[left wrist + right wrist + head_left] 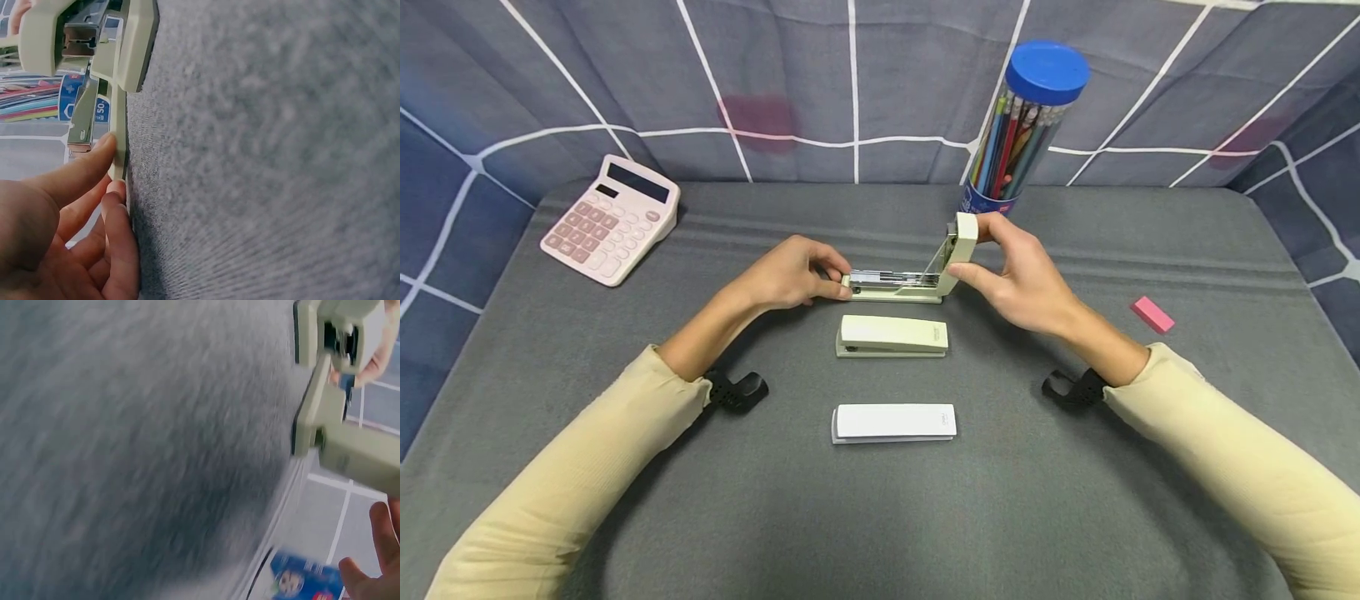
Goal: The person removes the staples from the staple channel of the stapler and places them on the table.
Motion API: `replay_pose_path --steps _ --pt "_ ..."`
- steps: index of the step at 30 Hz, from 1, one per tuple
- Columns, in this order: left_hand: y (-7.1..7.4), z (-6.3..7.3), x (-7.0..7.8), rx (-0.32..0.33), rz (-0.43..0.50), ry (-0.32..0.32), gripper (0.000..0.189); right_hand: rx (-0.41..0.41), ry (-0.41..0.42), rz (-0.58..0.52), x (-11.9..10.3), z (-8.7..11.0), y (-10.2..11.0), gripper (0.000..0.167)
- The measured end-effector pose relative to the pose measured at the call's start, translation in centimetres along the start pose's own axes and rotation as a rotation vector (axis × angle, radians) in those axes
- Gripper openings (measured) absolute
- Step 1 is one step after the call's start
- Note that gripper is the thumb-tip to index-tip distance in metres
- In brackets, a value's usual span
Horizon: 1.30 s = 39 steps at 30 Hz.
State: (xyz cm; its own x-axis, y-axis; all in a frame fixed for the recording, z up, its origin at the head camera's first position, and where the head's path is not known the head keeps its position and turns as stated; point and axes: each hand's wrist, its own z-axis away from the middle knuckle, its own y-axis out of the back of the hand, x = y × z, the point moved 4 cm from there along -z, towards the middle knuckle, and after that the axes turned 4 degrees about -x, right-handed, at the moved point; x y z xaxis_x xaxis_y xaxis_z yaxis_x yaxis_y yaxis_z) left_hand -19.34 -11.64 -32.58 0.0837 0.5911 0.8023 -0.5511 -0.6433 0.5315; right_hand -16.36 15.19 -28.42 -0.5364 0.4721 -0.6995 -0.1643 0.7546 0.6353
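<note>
A pale green stapler (901, 293) lies farthest back of a row of three, its top arm swung up and its metal staple channel (887, 278) bare. My left hand (790, 273) pinches the front end of its base between thumb and fingers, as the left wrist view also shows. My right hand (1026, 271) holds the raised top arm (966, 240) with the thumb on one side and fingers on the other. Just nearer me sits a second pale green stapler (892, 335), closed. Nearest is a closed white stapler (895, 422).
A pink calculator (613, 218) stands at the back left. Behind my right hand rises a clear tub of pencils (1015, 146) with a blue lid (1048, 71). A pink eraser (1152, 314) lies to the right. A checked cloth (805, 75) hangs along the back edge.
</note>
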Motion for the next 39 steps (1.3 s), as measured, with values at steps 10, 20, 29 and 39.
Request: replay_pose_path --steps 10,20,29,39 --pt "0.2 -0.1 0.0 -0.005 -0.008 0.013 0.029 -0.081 -0.271 0.026 2.6 2.4 3.1 0.033" --pt "0.2 0.1 0.1 0.023 -0.009 -0.013 0.029 -0.149 -0.271 0.238 2.9 2.5 3.4 0.032" --pt "0.0 0.1 0.1 0.027 -0.009 -0.017 0.028 -0.281 -0.181 0.454 1.3 2.1 2.6 0.039" --pt "-0.1 0.1 0.0 0.021 -0.009 -0.029 0.028 -0.234 -0.069 0.152 -2.2 -0.7 -0.2 0.025"
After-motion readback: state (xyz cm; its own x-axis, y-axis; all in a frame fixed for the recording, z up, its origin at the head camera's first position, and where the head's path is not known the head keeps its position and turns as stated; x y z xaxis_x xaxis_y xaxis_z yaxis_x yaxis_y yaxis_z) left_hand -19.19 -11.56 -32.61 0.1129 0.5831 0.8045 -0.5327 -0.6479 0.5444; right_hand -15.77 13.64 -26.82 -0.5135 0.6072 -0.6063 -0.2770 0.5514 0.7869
